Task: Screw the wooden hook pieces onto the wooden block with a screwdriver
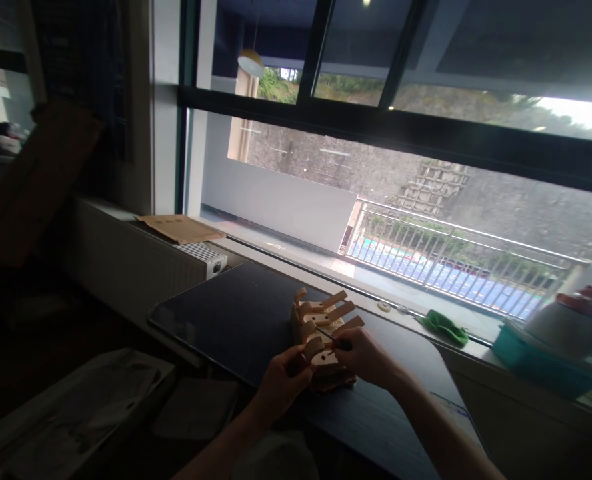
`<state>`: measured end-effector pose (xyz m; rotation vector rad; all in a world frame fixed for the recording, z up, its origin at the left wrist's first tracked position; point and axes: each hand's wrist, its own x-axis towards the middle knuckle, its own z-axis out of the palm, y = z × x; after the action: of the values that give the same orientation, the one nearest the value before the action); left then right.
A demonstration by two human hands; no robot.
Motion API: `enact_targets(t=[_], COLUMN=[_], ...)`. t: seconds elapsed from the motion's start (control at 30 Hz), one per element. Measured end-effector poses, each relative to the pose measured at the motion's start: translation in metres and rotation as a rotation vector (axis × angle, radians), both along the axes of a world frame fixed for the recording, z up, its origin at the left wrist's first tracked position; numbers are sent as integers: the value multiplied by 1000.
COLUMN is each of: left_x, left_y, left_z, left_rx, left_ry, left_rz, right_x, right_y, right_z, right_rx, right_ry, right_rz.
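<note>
A pale wooden piece (pixel 321 315) with several curled ends, flat slats and small dark holes stands on the dark table. Under it is a block with a rough brown lower edge (pixel 333 385). My left hand (pixel 287 379) is closed at its near left side, thumb and fingers pinching the nearest curled end (pixel 314 347). Over the right side, my right hand (pixel 363 350) is closed around a thin tool (pixel 326 333) with a dark grip. The tool's slim shaft points up and left across the wood. Its exact kind and tip are too small to make out.
The dark table (pixel 236 313) reaches to the window sill. On the sill lie a green cloth-like thing (pixel 443 327) and a teal container (pixel 531 353). A brown envelope (pixel 181 228) rests on the radiator (pixel 141 257). At lower left is a shallow box (pixel 76 413).
</note>
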<state>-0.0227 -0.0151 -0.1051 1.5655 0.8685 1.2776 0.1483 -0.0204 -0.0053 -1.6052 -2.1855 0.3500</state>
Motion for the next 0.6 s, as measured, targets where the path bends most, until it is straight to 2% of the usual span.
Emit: enact_targets(t=[0.33,0.6], left_x=[-4,-5], left_y=[3,3], left_z=[-4,-4], left_rx=[-14,-19], left_ry=[-22,0], left_rz=[-44,-46], right_x=[-12,-18], right_y=[2,3], right_z=[1,-4], right_rx=[20,59], right_ry=[-116,-75], right_rz=[18,15])
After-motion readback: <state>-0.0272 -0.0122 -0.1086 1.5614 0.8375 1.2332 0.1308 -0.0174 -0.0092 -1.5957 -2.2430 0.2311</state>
